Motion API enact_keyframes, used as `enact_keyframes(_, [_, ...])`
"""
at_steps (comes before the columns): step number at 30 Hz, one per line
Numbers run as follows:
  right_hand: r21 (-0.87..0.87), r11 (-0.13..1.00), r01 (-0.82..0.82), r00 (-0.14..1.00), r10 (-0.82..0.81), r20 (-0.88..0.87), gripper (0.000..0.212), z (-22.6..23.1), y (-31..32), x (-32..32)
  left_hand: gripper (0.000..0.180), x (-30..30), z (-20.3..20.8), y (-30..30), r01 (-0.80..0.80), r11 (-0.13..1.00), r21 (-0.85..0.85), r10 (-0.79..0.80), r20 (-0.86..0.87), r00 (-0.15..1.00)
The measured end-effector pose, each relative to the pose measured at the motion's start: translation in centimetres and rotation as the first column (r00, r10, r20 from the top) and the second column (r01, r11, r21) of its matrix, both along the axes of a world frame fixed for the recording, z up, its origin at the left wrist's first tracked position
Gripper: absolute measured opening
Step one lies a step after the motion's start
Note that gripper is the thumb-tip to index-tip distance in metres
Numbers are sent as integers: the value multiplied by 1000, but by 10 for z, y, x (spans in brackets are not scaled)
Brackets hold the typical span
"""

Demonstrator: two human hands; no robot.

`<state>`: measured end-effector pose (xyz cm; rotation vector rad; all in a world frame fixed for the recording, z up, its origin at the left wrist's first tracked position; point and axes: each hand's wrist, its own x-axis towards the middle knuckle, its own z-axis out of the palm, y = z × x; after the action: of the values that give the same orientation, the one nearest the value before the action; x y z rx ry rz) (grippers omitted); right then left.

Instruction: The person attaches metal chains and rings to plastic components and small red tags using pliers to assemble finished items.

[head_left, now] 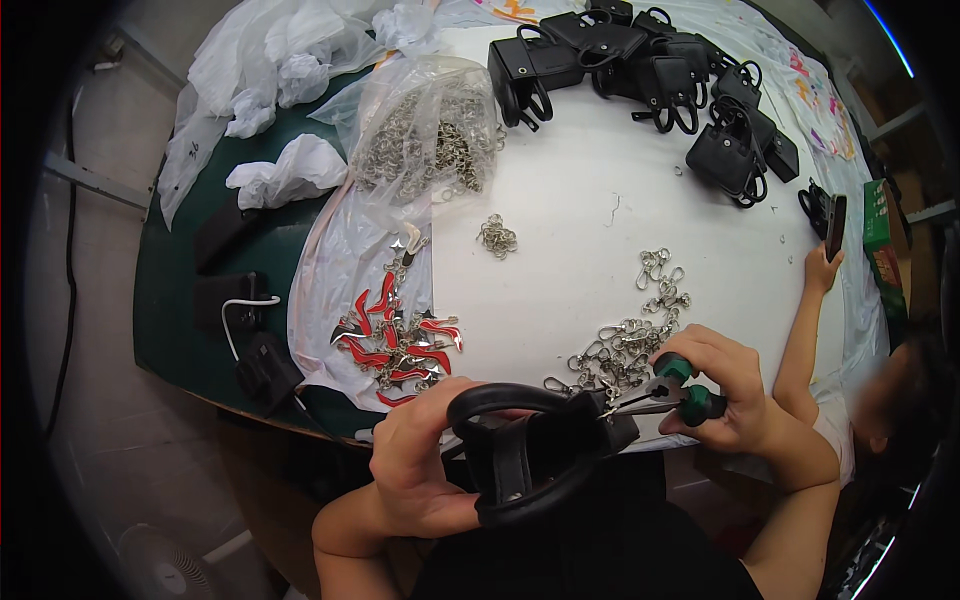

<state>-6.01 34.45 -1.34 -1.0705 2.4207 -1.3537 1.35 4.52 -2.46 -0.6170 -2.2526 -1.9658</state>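
Handbag (540, 455) in left grip (420, 470), pliers (672, 392) right.

The left hand (415, 465) grips a small black handbag (535, 455) while the right hand (725, 385) presses green-handled pliers (665, 395) to its corner, metal clasps (625, 345) just beyond

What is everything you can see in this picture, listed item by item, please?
small handbag: one, black, held by the left hand at the near table edge
pliers: one, green-handled, in the right hand, tips at the handbag
metal clasps: loose pile, silver, beside the right hand
red charms: a cluster, red and silver, on plastic, left
clasp bag: one, clear, full, far left-centre
finished handbags: about ten, black, far side
small chain bunch: one, silver, table centre
table: one, white-covered
other person's hand: one, right edge, holding a dark phone-like thing
left hand: grip shut on handbag
right hand: grip shut on pliers
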Motion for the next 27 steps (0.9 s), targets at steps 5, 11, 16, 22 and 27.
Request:
enact_keyframes(5, [-51,998,-26,994,32,105,53,-5,1,2,92,-2,8,0,-5,995,-95,-4,-93,996])
enact_keyframes(11, [-103,993,-53,997,59,56,53,-9,-1,0,68,-7,10,12,-116,992,42,122,-179,976])
enact_keyframes(16, [-80,996,-42,997,47,59,53,-7,1,1,65,-11,15,14,-107,994,13,107,-183,977])
enact_keyframes(22, [133,915,382,923,-386,3,53,-27,35,10,45,-21,-2,0,-197,958,-209,198,-15,980])
enact_keyframes(27, [363,481,798,602,-675,-427,55,-86,100,10,49,-38,-20,-3,-81,927,-366,114,69,991])
